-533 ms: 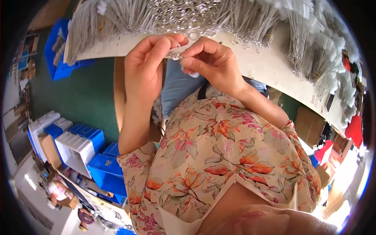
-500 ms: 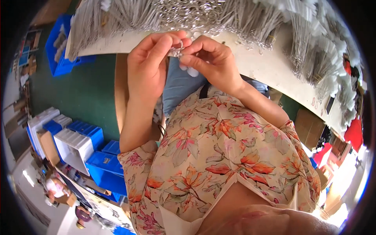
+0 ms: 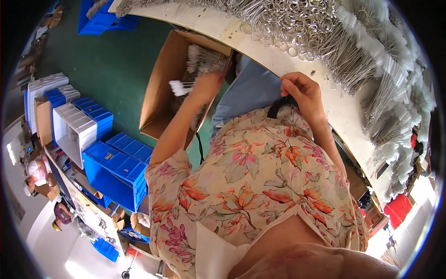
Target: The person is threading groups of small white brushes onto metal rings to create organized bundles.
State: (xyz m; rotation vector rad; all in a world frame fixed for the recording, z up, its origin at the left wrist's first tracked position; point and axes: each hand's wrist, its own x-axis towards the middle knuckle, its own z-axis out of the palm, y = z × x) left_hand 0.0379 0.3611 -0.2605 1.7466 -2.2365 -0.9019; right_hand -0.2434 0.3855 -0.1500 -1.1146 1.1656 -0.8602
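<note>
White brushes [image 3: 178, 88] — in left hand [image 3: 207, 88]

workshop: heaped metal rings [image 3: 299, 23], blue crates [image 3: 111, 162]

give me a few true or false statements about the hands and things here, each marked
The left hand is at the open brown cardboard box. True.
The right hand is inside that box. False: it is by the edge of the long off-white table.
Shiny silver metal rings lie heaped on that table. True.
Blue and white plastic crates stand on the person's right. False: they stand on the left.
White-tufted thin wire pieces lie in the box. True.
</note>
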